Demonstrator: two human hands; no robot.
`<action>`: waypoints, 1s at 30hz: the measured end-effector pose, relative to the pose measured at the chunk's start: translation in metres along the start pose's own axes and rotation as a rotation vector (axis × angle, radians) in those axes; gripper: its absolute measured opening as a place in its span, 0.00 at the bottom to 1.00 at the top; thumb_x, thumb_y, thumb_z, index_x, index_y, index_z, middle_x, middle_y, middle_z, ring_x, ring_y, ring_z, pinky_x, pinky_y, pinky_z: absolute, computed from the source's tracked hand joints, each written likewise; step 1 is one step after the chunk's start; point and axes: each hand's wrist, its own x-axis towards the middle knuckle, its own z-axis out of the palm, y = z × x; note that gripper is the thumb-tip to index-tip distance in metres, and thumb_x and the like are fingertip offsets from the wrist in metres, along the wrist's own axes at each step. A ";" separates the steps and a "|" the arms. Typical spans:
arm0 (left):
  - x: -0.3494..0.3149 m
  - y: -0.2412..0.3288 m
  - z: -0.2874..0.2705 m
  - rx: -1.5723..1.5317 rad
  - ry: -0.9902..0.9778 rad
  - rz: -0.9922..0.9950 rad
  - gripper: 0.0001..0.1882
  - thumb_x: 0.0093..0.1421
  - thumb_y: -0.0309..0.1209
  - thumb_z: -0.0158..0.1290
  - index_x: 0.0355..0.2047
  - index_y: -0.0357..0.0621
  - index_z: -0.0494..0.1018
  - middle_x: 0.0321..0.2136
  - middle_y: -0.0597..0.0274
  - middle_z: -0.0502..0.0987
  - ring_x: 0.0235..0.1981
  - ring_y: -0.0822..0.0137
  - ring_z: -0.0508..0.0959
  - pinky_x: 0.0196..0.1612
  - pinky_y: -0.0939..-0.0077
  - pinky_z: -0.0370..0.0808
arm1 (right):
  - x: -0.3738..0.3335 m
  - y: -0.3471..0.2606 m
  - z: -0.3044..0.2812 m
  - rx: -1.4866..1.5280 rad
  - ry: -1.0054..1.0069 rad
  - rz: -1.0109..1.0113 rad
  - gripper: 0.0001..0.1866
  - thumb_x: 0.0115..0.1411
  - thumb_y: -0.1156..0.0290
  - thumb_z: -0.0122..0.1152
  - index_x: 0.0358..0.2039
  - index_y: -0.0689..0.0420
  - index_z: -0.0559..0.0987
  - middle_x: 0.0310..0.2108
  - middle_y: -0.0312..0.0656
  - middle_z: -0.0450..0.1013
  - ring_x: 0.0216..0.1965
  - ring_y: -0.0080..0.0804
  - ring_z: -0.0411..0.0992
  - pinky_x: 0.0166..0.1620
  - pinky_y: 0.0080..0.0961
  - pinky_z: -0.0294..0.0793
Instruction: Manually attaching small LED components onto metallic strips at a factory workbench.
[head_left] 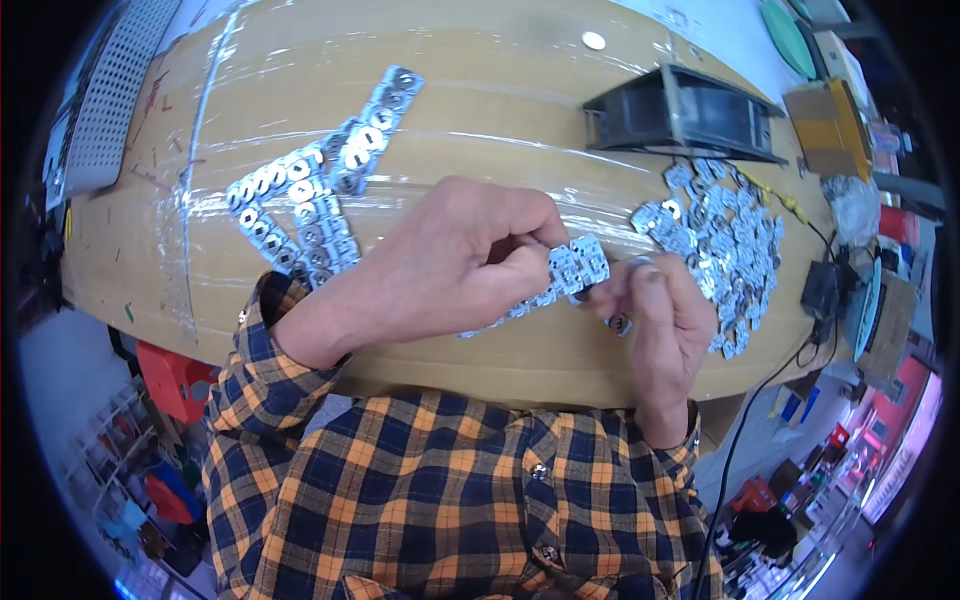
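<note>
Over the near middle of the cardboard-covered table, my left hand (450,265) is closed round a strip of small circuit boards (578,265). One end of the strip sticks out past the thumb, and its lower edge shows under the palm. At that end my right hand (660,315) is closed in a pinch, a small silvery piece (640,262) showing at its fingertips. Beneath the right fingers is a small round part (619,324), partly hidden. Whether the right fingers touch the strip I cannot tell.
Joined strips of round silvery parts (300,190) lie at the left. A heap of loose small boards (735,255) spreads at the right, below a black fan (685,112). A black cable (775,375) crosses the right edge. A perforated metal case (110,110) stands far left.
</note>
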 end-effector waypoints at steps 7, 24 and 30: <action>0.000 0.009 0.007 -0.228 -0.150 -0.139 0.04 0.59 0.23 0.54 0.33 0.35 0.76 0.19 0.67 0.71 0.20 0.80 0.67 0.23 0.82 0.62 | 0.005 -0.002 -0.013 0.032 -0.226 0.015 0.16 0.68 0.66 0.49 0.27 0.63 0.76 0.19 0.36 0.73 0.18 0.17 0.67 0.22 0.14 0.64; 0.002 0.000 0.004 -0.719 -0.358 -0.140 0.07 0.58 0.20 0.59 0.37 0.30 0.76 0.27 0.61 0.80 0.29 0.79 0.77 0.32 0.86 0.73 | 0.000 -0.001 -0.014 0.610 -0.371 0.363 0.14 0.66 0.69 0.52 0.25 0.62 0.75 0.15 0.35 0.70 0.11 0.14 0.59 0.15 0.14 0.55; 0.002 -0.005 0.016 -0.349 -0.091 0.091 0.08 0.57 0.20 0.59 0.38 0.33 0.78 0.30 0.59 0.80 0.29 0.74 0.79 0.31 0.83 0.74 | 0.004 0.004 -0.009 0.659 -0.207 0.334 0.14 0.68 0.67 0.50 0.26 0.61 0.75 0.15 0.33 0.69 0.11 0.13 0.59 0.15 0.12 0.54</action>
